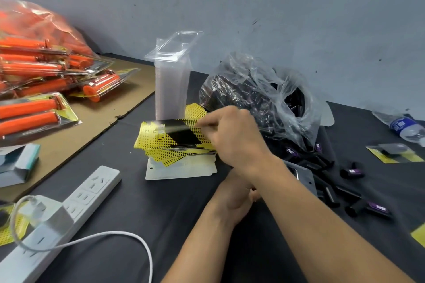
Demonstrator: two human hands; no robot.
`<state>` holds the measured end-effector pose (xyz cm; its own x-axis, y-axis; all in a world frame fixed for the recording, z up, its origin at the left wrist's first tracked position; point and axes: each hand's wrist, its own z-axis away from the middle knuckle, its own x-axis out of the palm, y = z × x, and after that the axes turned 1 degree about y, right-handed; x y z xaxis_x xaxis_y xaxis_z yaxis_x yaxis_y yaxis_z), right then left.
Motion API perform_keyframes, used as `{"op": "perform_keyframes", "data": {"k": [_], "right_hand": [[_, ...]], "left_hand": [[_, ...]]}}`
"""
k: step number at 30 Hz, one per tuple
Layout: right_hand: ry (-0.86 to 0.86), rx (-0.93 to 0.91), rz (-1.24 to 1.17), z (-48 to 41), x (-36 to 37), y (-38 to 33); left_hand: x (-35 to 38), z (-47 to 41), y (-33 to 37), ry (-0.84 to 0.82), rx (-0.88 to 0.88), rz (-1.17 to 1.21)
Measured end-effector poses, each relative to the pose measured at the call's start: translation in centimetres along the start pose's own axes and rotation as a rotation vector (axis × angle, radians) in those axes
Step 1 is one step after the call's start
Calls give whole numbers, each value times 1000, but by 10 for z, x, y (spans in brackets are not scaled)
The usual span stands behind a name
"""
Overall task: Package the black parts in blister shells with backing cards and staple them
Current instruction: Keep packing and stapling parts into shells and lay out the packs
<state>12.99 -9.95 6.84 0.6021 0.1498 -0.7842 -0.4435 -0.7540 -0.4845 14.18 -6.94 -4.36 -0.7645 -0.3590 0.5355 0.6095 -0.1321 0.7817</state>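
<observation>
Over the middle of the dark table [161,209], my right hand [232,138] reaches across to the stack of yellow-and-black dotted paper backing cards [181,156]. Thumb and fingertips [203,123] pinch the top card [174,133] at its three o'clock edge, and its nine o'clock end looks lifted and blurred. My left hand [234,195] sits at six o'clock from that stack, tucked under my right forearm. I cannot tell how its fingers lie or whether they hold anything.

At twelve o'clock from the cards stands the tall column of clear moulded plastic blister shells [171,85]. At two o'clock slumps the crumpled clear plastic bag [264,89] holding more stock. The small black parts with purple labels [351,172] lie loose at four o'clock. One carded, shelled pack [393,153] lies far out at three o'clock.

I judge this to be the card-picking step, with one card being taken off for the next pack. The next move calls for peeling off a single card cleanly, since the sheets lie fanned and could drag a neighbour along. Then the card must sit square against a shell holding a part before stapling. I see no stapler from here.
</observation>
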Motion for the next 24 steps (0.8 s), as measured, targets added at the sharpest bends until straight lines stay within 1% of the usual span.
{"op": "perform_keyframes", "data": {"k": [2,3,4,5,9,12,15,18,24], "right_hand": [[248,-33,-27,7,-13,6],[331,-13,-42,12,-21,13],[372,29,-60,18,-31,23],[374,87,-80,26,-42,34],[267,365,-85,72,-90,94],[236,517,-148,110,-114,126],[195,593,-212,138,-124,150],[209,640,-240,154,-125,167],[199,691,-185,172,-120,184]], "left_hand": [[1,0,-1,-84,-16,5],[2,1,0,-113,3,21],[3,0,1,-130,14,36],[3,-1,0,-145,23,60],[1,-5,0,-166,-19,189],[1,-4,1,-173,-33,218],[-2,-6,1,-184,-35,222],[-4,-7,0,-186,-31,221],[-7,-9,-3,-259,-32,210]]}}
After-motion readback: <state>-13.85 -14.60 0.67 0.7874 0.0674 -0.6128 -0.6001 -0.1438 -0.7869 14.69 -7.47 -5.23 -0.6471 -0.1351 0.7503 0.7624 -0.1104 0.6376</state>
